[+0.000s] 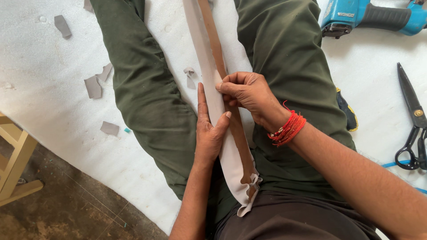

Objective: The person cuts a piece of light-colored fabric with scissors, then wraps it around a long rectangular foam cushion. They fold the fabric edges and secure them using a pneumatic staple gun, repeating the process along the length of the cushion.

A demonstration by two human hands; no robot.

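Long pale strip (pixel 209 75) with brown band (pixel 216 44) on top, laid lengthwise between legs (pixel 147 89) on white foam sheet (pixel 44 80); long axis straight away from body. Left hand (pixel 209 131) flat, released, pressing strip's left edge, fingers pointing up the axis. Right hand (pixel 249 95) just beyond, clenched in pinch on band's edge. Right hand farther along strip; left nearer body. Near end ruffled at lap. Scissors (pixel 413 120) and blue tool (pixel 369 18) well apart, right.

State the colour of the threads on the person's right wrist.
The wrist threads are red, best seen in the head view.
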